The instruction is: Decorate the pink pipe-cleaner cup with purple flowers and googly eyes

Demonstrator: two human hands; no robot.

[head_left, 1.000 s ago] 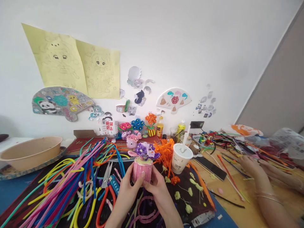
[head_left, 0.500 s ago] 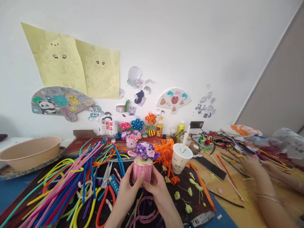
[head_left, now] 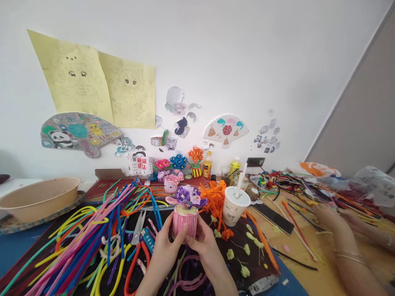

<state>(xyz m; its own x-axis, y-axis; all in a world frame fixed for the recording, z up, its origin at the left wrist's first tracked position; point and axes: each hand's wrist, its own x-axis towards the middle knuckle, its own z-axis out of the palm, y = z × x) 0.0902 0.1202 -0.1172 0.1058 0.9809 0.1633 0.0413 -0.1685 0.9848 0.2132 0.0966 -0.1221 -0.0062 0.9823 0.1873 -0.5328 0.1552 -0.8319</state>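
Observation:
Between my two hands is a small pink flowerpot (head_left: 185, 222) made of pipe cleaners, with a pale yellow top and purple and lilac flowers (head_left: 189, 195) standing in it. My left hand (head_left: 168, 238) wraps its left side, and my right hand (head_left: 203, 238) wraps the right, with both thumbs at the front. The pot is upright, held above the dark mat. Just left of my left hand lie orange-handled scissors (head_left: 138, 246) with the blades pointing away. Loose purple pipe cleaners (head_left: 188, 275) lie beneath my wrists.
Many coloured pipe cleaners (head_left: 77, 242) cover the left side. A lidded cup with a straw (head_left: 236, 207) stands right of my hands, near orange pipe cleaners (head_left: 214, 197) and a dark phone (head_left: 273, 218). Finished pipe-cleaner flowers (head_left: 178, 161) stand behind. Another person's hands (head_left: 328, 218) work at far right.
My hands and the pink flowerpot stay almost still. At the right, the other person's hands have shifted slightly.

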